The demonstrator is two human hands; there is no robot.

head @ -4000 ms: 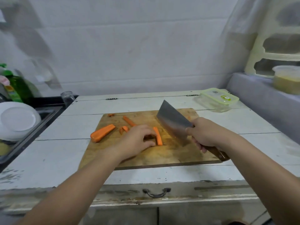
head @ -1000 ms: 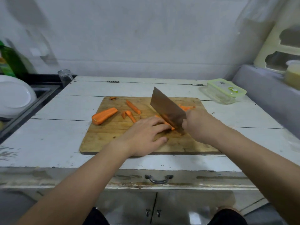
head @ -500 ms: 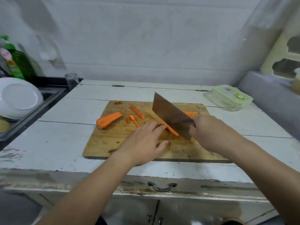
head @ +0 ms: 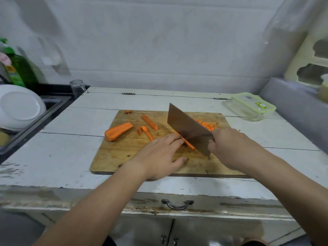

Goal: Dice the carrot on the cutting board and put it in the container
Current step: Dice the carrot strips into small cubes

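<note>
On rectangular wooden cutting board (head: 124,157), centre of white painted worktop (head: 71,157): dicing in progress. Right hand (head: 229,144) wrapped fully around hidden handle of broad steel cleaver (head: 188,130), blade tilted, edge down on thin orange carrot strip (head: 190,145). Left hand (head: 159,153) laid flat, fingers nearly straight, fingertips (head: 175,139) pressing strip just beside blade; nothing enclosed in it.

Compared with half a second ago: blade at almost the same place on strip, small pile of orange diced carrot pieces (head: 206,125) now visible behind cleaver at board's far right; four seconds ago, cleaver raised and no dice in sight there. Meaning for task: cutting into cubes well begun, far from finished.

Uncut stock on board's left half: thick carrot half (head: 118,131), long carrot stick (head: 150,122), shorter curved carrot sliver (head: 146,132), tiny end scrap (head: 127,112) at far edge.

Clear plastic container with green-rimmed lid (head: 248,108) on worktop beyond board's right corner, well apart, lid on; no carrot transferred yet, judging by closed lid.
</note>
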